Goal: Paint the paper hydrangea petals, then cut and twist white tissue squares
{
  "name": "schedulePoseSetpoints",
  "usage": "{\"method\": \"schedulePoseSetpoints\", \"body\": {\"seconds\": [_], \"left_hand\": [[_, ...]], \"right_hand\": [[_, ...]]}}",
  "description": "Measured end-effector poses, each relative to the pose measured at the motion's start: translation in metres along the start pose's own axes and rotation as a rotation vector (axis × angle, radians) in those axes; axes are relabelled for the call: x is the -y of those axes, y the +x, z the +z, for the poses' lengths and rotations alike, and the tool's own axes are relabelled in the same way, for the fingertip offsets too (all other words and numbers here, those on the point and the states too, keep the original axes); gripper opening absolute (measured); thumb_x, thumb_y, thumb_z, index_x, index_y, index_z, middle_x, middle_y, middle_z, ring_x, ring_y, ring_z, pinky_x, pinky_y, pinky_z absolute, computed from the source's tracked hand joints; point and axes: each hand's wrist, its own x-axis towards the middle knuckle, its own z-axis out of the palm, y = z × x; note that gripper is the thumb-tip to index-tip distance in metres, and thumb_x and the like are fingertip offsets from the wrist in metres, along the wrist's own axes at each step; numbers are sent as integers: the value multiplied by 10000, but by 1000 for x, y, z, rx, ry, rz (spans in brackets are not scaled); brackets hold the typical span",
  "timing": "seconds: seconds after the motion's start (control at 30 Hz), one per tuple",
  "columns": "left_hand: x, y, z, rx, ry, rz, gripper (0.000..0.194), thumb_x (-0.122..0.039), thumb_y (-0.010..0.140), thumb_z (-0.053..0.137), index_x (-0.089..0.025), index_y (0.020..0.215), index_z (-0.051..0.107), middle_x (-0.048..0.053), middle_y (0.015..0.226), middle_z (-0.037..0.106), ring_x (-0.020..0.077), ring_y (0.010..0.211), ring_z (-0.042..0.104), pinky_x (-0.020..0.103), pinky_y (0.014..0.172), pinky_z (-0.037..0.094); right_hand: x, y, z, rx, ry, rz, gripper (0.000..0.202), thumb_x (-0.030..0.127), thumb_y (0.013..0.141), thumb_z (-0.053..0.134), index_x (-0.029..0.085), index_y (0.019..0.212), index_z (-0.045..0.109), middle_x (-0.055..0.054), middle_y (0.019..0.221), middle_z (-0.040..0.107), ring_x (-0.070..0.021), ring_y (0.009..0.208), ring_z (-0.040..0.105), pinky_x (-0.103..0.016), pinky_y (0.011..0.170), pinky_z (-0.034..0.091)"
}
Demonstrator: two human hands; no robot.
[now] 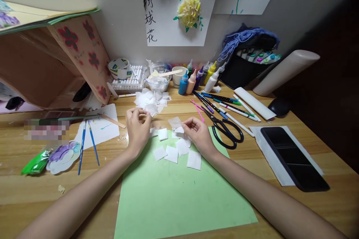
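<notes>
Between the thumb and fingers of my right hand (198, 134) is a thin white paper square (175, 122), raised at a slant above other squares. My left hand (138, 129) curls into a pinch at the near edge of a heap of white paper squares (150, 99). Whether a piece is between its fingertips is hard to make out against the white heap. Several more loose squares (171, 154) lie flat, some overlapping, on the upper part of a light green sheet (179, 201) between my forearms.
Black-handled scissors (224, 127) and several pens (232, 106) lie to the right, with a phone (291, 157) beyond. Paint bottles (192, 81) and a bowl (157, 83) stand at the back. Brushes (94, 143) and a palette (63, 157) lie left, near a pink box (81, 52).
</notes>
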Motion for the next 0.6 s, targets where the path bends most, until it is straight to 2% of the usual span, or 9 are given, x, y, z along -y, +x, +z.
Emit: {"method": "schedulePoseSetpoints", "body": {"seconds": [0.1,0.17,0.27,0.37,0.43,0.5,0.57,0.6], "left_hand": [[4,7,-1,-88,233,58,174,-278,787,562,-169,922,547,102,1073,414,276,1134,387,479,992,299],[1,4,-2,-51,249,163,274,-298,816,542,-169,1057,519,119,1146,384,280,1169,352,493,1009,266],[-7,-5,-3,203,187,365,295,-335,836,535,-234,1113,535,95,1206,389,262,1149,371,473,989,291],[-11,-9,-3,409,104,484,169,-335,833,555,-240,963,607,67,1134,477,237,1087,431,444,957,333],[-9,-8,-2,450,33,492,127,-306,850,533,-206,823,605,59,1032,527,211,1019,484,406,909,388],[-6,-5,-1,451,-57,436,162,-288,871,495,-187,772,574,57,972,536,180,921,532,348,802,459],[-3,-3,1,436,-134,370,157,-288,885,465,-187,823,568,62,990,531,166,897,551,313,737,489],[-3,-2,1,439,-152,362,145,-293,886,465,-195,881,572,66,1024,531,171,936,549,320,763,492]], "right_hand": [[-1,0,0,18,9,-2,222,365,699,662,168,714,559,-18,702,588,-132,662,553,-255,620,466],[-2,0,0,41,4,-5,215,361,706,662,167,722,569,-19,708,593,-132,665,555,-255,620,466],[-4,-1,1,87,-6,-19,196,347,720,656,166,733,580,-18,716,600,-130,670,561,-258,630,466],[-6,-4,2,151,-24,-38,166,324,737,651,167,762,603,-25,749,621,-140,706,582,-275,672,475],[-7,-5,3,176,-35,-45,153,314,746,648,170,788,618,-34,783,637,-149,743,595,-290,707,481],[-8,-5,3,178,-38,-44,145,307,751,646,174,805,626,-39,810,647,-154,769,602,-298,731,482],[-9,-5,2,174,-37,-41,135,299,754,646,177,811,629,-39,823,652,-153,778,605,-298,739,482],[-9,-5,2,177,-33,-41,131,296,755,646,179,813,630,-39,827,653,-152,781,607,-297,741,483]]}}
